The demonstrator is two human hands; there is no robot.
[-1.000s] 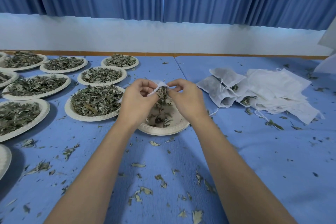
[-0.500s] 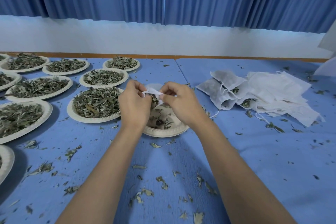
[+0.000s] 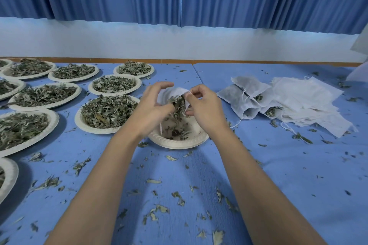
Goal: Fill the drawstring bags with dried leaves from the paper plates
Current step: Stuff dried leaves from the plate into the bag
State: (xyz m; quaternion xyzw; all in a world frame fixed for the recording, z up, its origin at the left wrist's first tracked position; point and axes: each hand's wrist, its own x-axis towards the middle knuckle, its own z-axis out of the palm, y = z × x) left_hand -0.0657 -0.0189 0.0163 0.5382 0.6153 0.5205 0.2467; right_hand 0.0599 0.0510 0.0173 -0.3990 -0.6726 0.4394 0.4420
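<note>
A small white drawstring bag (image 3: 175, 91) hangs mouth-open over a nearly empty paper plate (image 3: 179, 143) at the table's centre. Dried leaves (image 3: 177, 105) fill the bag's mouth and spill down toward the plate. My left hand (image 3: 151, 106) curls around the bag's left side, index finger arched over the top. My right hand (image 3: 204, 106) pinches the right rim of the bag. A thin string (image 3: 160, 125) dangles below my left hand.
Several paper plates heaped with dried leaves (image 3: 108, 112) cover the left of the blue table (image 3: 288, 175). On the right, filled bags (image 3: 245, 96) lie against a stack of empty white bags (image 3: 310, 103). Loose leaf bits (image 3: 157, 212) litter the near table.
My hands have spread apart and the bag's mouth has widened, showing leaves inside. Earlier both hands pinched the bag's top close together.
</note>
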